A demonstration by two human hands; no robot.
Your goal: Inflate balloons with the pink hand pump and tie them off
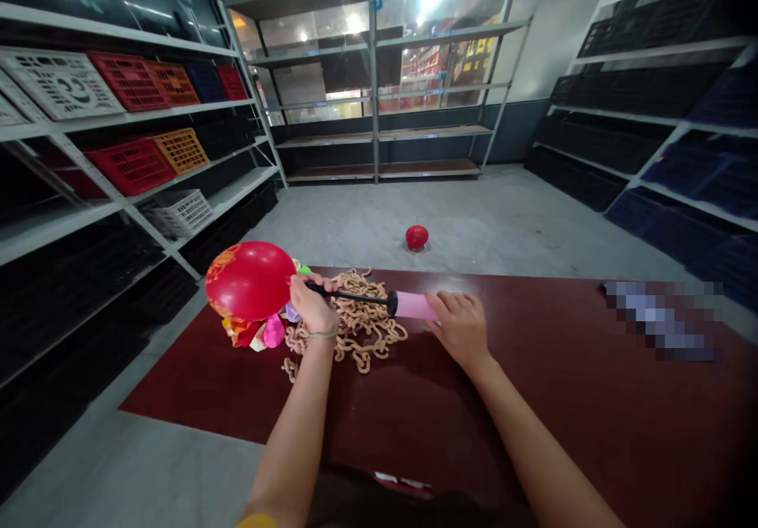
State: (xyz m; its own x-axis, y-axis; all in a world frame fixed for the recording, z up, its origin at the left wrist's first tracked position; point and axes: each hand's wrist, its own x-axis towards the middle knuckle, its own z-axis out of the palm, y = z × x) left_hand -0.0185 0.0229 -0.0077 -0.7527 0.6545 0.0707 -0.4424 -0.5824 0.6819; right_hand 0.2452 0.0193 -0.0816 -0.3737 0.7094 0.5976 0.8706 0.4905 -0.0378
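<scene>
A red balloon point(252, 279) with yellow printing, swollen with air, sits at the left with its neck at my left hand point(313, 307). The fingers of that hand are closed around the balloon neck and the black end of a hand pump. The balloon pump point(414, 305) lies level between my hands, its black rod point(361, 297) drawn out of the pink barrel. My right hand point(460, 327) is wrapped round the far right part of that barrel. Below the pump is a heap of beige twisted, cord-like pieces point(361, 327). Limp coloured balloons point(273, 331) lie under the inflated one.
The dark red table point(533, 402) spans the front. A pixelated flat object point(660, 319) lies at its right. Beyond the table, a red balloon point(417, 237) rests on the grey floor. Shelves with plastic crates point(133, 169) line the left side, and dark crates point(645, 94) the right.
</scene>
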